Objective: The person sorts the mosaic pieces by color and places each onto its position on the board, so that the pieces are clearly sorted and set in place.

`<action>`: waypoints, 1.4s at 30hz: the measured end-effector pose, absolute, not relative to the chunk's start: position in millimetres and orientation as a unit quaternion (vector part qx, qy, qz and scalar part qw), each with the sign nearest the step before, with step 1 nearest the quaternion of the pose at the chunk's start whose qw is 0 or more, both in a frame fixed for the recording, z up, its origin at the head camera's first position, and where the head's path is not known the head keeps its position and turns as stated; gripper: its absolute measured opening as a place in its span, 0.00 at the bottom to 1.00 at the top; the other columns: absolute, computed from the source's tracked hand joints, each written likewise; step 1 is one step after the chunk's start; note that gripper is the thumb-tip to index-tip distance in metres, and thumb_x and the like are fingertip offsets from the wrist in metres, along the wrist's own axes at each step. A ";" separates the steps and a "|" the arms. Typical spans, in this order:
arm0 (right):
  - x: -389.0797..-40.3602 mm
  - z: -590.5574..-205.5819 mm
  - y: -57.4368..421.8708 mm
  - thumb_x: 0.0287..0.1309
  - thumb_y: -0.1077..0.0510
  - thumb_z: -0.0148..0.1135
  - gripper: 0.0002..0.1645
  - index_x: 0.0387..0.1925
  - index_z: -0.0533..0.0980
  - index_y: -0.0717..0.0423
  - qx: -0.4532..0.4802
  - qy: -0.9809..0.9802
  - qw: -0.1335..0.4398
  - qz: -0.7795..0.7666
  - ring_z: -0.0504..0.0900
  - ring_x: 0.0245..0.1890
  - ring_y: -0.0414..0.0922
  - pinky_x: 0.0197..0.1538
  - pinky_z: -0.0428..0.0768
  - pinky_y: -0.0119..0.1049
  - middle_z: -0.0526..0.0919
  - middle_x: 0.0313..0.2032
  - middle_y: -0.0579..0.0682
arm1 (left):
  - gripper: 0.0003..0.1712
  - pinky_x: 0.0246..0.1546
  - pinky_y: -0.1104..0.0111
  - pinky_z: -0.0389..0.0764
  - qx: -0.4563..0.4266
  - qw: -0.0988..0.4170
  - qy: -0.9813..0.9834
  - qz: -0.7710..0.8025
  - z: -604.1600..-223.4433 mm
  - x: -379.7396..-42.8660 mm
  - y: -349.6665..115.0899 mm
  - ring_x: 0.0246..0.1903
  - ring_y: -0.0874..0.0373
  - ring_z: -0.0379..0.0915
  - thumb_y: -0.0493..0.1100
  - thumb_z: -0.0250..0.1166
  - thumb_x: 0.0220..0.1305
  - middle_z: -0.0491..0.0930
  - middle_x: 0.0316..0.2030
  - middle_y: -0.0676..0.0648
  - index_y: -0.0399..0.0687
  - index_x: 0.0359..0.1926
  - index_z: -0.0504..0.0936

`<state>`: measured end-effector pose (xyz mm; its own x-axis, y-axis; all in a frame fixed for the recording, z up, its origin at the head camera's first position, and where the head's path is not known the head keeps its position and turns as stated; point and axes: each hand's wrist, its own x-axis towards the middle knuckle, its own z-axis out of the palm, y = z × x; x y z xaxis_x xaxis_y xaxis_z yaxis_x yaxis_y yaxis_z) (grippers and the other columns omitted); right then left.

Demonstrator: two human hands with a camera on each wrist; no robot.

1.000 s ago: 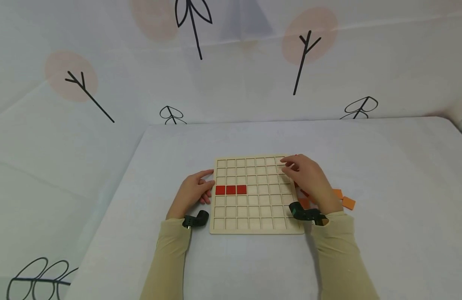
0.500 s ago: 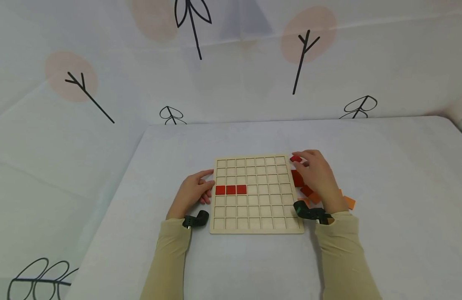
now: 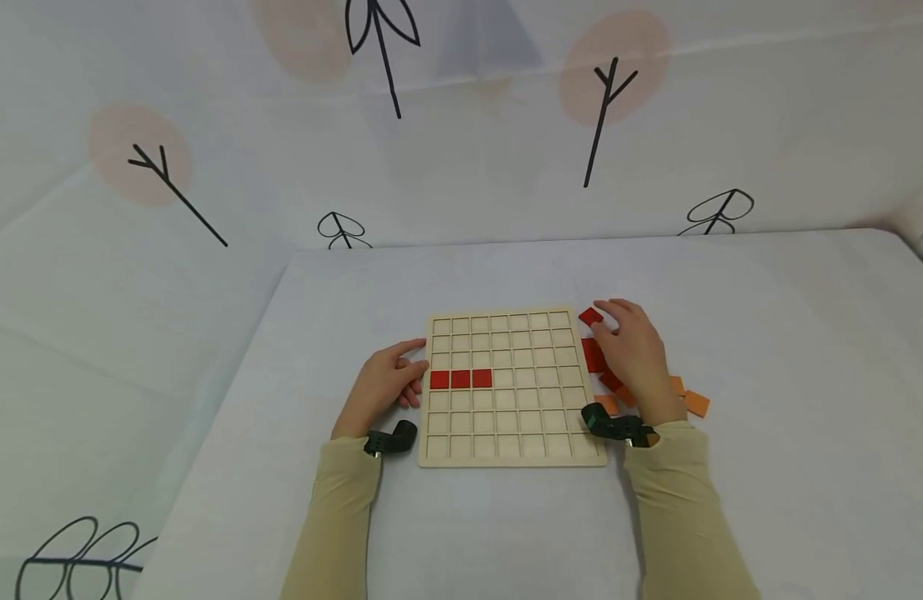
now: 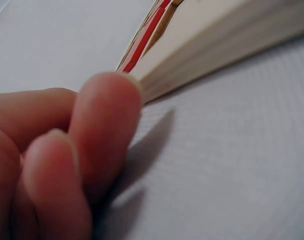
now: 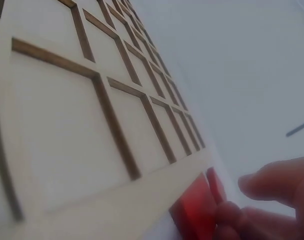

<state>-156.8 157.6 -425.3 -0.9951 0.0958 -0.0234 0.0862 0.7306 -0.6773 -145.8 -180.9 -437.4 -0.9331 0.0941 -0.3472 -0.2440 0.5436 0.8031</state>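
A pale wooden grid board (image 3: 514, 462) lies flat on the table, with three red square tiles (image 3: 460, 379) side by side in one row from its left edge. My left hand (image 3: 383, 382) rests at the board's left side, index finger and thumb at the edge, the other fingers loosely bent. In the left wrist view a fingertip (image 4: 107, 100) meets the board's corner. My right hand (image 3: 635, 346) is past the upper right corner, beside a loose red tile (image 3: 590, 317). In the right wrist view its index finger (image 5: 272, 182) stands apart from that tile (image 5: 216, 185), the thumb close to it.
More red tiles (image 3: 593, 356) lie along the board's right edge, partly under my right hand. Several orange tiles (image 3: 697, 404) are scattered by the right wrist. A white cloth with printed plant shapes (image 3: 599, 125) rises behind the table.
My right hand has moved from over the board's upper right corner to the loose red tile, then drawn slightly right, its fingers uncovering more of the tile. The left hand has stayed still.
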 end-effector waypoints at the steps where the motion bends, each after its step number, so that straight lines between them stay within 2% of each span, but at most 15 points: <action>1: -157.0 -425.8 157.6 0.62 0.57 0.46 0.25 0.61 0.64 0.57 -0.050 -0.932 0.003 0.360 0.69 0.51 0.59 0.53 0.64 0.56 0.59 0.62 0.60 | 0.26 0.18 0.65 0.76 -0.043 0.177 0.861 0.475 -437.5 -145.7 -180.8 0.15 0.51 0.75 0.50 0.60 0.59 0.76 0.20 0.44 0.62 0.59 0.67; 6: -156.4 -426.3 158.3 0.63 0.56 0.44 0.26 0.62 0.62 0.54 -0.052 -0.932 -0.029 0.358 0.65 0.55 0.59 0.54 0.63 0.57 0.61 0.61 0.60 | 0.27 0.17 0.65 0.76 -0.037 0.171 0.860 0.480 -437.9 -145.3 -180.8 0.15 0.51 0.75 0.50 0.60 0.59 0.76 0.20 0.43 0.62 0.60 0.67; 8: -155.7 -426.1 158.5 0.63 0.56 0.43 0.26 0.62 0.62 0.52 -0.050 -0.931 -0.035 0.360 0.67 0.51 0.58 0.50 0.67 0.55 0.65 0.58 0.60 | 0.27 0.17 0.65 0.76 -0.035 0.168 0.859 0.482 -438.2 -145.3 -180.8 0.15 0.51 0.75 0.49 0.60 0.59 0.76 0.20 0.43 0.62 0.60 0.67; 11: -155.1 -425.9 159.1 0.62 0.57 0.43 0.25 0.61 0.64 0.52 -0.046 -0.931 -0.035 0.359 0.70 0.42 0.55 0.40 0.73 0.48 0.72 0.50 0.62 | 0.27 0.16 0.65 0.76 -0.033 0.164 0.860 0.483 -438.9 -145.3 -180.9 0.15 0.51 0.74 0.49 0.60 0.59 0.76 0.20 0.43 0.62 0.60 0.67; 14: -154.6 -425.0 159.1 0.61 0.58 0.44 0.24 0.59 0.66 0.53 -0.040 -0.934 -0.036 0.352 0.71 0.37 0.54 0.33 0.73 0.40 0.74 0.45 0.62 | 0.27 0.16 0.65 0.76 -0.030 0.163 0.861 0.480 -439.9 -145.3 -181.3 0.15 0.51 0.75 0.49 0.60 0.59 0.76 0.19 0.43 0.62 0.60 0.67; 16: -154.3 -424.1 159.1 0.61 0.59 0.45 0.24 0.59 0.66 0.54 -0.036 -0.936 -0.037 0.349 0.71 0.37 0.53 0.31 0.73 0.39 0.75 0.43 0.62 | 0.27 0.16 0.65 0.76 -0.029 0.163 0.862 0.479 -440.3 -145.5 -181.5 0.15 0.51 0.75 0.49 0.60 0.59 0.76 0.19 0.43 0.62 0.60 0.67; 19: -154.0 -423.1 158.9 0.60 0.60 0.46 0.23 0.58 0.66 0.55 -0.033 -0.935 -0.035 0.351 0.72 0.36 0.53 0.33 0.74 0.42 0.75 0.44 0.62 | 0.26 0.17 0.65 0.76 -0.029 0.164 0.862 0.478 -440.4 -145.5 -181.7 0.15 0.51 0.75 0.49 0.60 0.59 0.76 0.19 0.43 0.62 0.59 0.67; 22: -154.6 -423.6 158.3 0.60 0.61 0.47 0.23 0.58 0.67 0.56 -0.035 -0.935 -0.030 0.351 0.72 0.39 0.55 0.37 0.75 0.46 0.72 0.49 0.62 | 0.26 0.17 0.65 0.76 -0.034 0.166 0.861 0.479 -439.8 -145.4 -181.5 0.15 0.51 0.75 0.49 0.60 0.59 0.76 0.20 0.43 0.63 0.59 0.68; 28: -156.3 -426.1 157.4 0.58 0.62 0.48 0.23 0.57 0.68 0.57 -0.028 -0.942 -0.014 0.333 0.70 0.45 0.58 0.47 0.69 0.53 0.66 0.56 0.62 | 0.26 0.17 0.65 0.77 -0.041 0.168 0.860 0.479 -438.4 -146.0 -180.8 0.15 0.51 0.75 0.49 0.60 0.59 0.76 0.20 0.43 0.64 0.59 0.68; 35: -156.2 -425.2 155.7 0.59 0.60 0.50 0.24 0.58 0.67 0.59 -0.034 -0.947 -0.026 0.320 0.66 0.51 0.60 0.50 0.67 0.54 0.65 0.54 0.65 | 0.26 0.17 0.65 0.76 -0.035 0.170 0.859 0.482 -437.7 -146.2 -181.4 0.15 0.51 0.75 0.49 0.60 0.59 0.76 0.20 0.43 0.63 0.59 0.67; 42: -155.1 -423.2 155.2 0.59 0.59 0.53 0.22 0.54 0.70 0.62 -0.029 -0.948 -0.036 0.314 0.69 0.46 0.59 0.46 0.70 0.52 0.66 0.51 0.66 | 0.26 0.17 0.65 0.76 -0.033 0.171 0.858 0.483 -438.5 -146.5 -181.9 0.15 0.51 0.75 0.49 0.60 0.59 0.76 0.20 0.43 0.64 0.59 0.67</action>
